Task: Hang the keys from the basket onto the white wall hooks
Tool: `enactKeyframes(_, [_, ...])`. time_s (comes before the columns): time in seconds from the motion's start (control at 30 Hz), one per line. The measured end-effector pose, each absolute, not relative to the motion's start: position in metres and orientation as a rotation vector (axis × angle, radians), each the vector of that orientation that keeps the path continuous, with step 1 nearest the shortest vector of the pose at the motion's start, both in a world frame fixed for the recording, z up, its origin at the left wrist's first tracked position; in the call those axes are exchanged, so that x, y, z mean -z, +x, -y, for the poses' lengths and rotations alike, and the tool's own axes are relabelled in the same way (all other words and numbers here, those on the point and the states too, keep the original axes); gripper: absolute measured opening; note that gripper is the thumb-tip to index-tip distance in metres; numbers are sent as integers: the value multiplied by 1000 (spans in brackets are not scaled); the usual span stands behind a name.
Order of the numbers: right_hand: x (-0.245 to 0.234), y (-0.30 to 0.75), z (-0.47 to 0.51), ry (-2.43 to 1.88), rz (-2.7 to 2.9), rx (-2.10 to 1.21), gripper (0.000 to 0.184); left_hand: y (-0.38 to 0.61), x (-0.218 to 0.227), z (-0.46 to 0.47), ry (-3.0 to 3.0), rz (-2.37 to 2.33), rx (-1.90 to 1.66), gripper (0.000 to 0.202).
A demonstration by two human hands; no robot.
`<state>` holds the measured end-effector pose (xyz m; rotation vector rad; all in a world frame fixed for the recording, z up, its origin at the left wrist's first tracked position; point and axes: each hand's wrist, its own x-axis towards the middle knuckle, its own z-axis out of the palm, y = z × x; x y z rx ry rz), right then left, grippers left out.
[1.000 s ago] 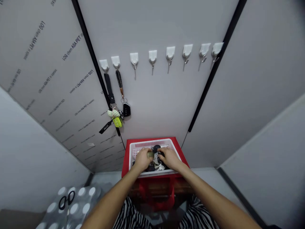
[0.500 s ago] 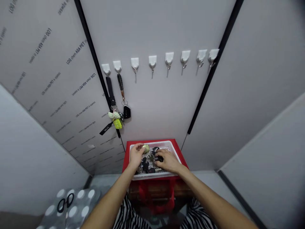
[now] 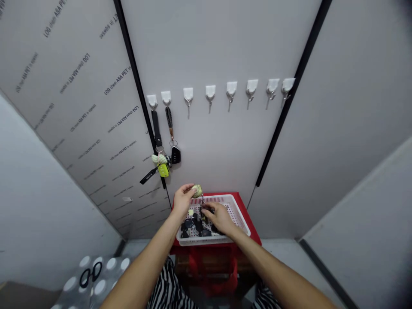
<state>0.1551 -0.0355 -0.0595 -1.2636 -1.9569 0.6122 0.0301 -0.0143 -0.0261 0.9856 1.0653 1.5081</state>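
Note:
My left hand pinches a yellow-green keychain charm above the back left of a white plastic basket. A small chain hangs down from the charm toward my right hand. That hand is closed at the chain's lower end, over the middle of the basket; dark items under its fingers are partly hidden. Several black key fobs and key rings lie in the front left of the basket.
The basket stands on a red bag. Several white hooks line the wall ahead. Two key sets hang at the left: one with a yellow-green fob, one with a black fob. Wrapped bottles stand lower left.
My left hand has lifted the charm up out of the basket. My right hand has moved left to the chain below it. The view has shifted slightly.

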Motion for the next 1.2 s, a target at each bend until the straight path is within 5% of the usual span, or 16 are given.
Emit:
enactKeyframes(0.4, [-12,163,11,-1237,1918,-696,24,4,11,5,1350,-1387,-1471,16])
enactKeyframes(0.87, [-176,123,-39,-922,1646,-558,13,22,-161,-32,1539,-1155,-1795,11])
enactKeyframes(1.2, [-210,101,-62,-1011,1524,-443,10,15,-200,-58,1496,-1342,-1899,7])
